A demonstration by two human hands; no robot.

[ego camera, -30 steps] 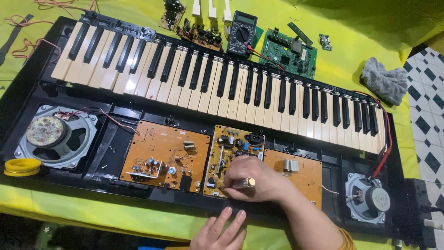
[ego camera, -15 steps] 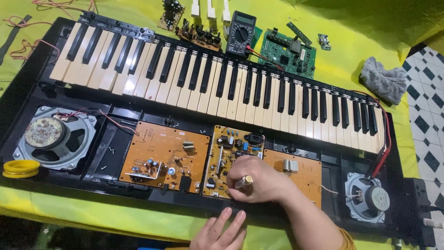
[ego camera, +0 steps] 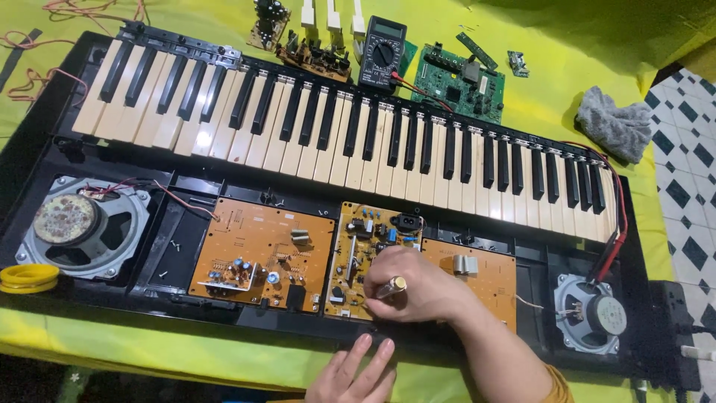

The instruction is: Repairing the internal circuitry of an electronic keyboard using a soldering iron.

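An opened black electronic keyboard (ego camera: pixel 358 142) lies across a yellow-green cloth, with its orange circuit boards bare along the front. My right hand (ego camera: pixel 425 291) rests on the lower edge of the middle board (ego camera: pixel 365 239). It grips a small screwdriver (ego camera: pixel 391 287) with a clear, gold-capped handle, and the tip is hidden under my fingers. My left hand (ego camera: pixel 354 373) lies flat, fingers apart, on the front rim of the black case just below, holding nothing.
A larger board (ego camera: pixel 253 254) sits left of the middle one and a plainer board (ego camera: pixel 485 276) right. Speakers sit at the left end (ego camera: pixel 74 224) and right end (ego camera: pixel 593 313). Behind the keys are a multimeter (ego camera: pixel 382 52), a green board (ego camera: pixel 459 82) and a grey rag (ego camera: pixel 615 127). A yellow tape roll (ego camera: pixel 28 277) lies far left.
My right hand has shifted very slightly over the middle board with the screwdriver. My left hand has stayed where it was.
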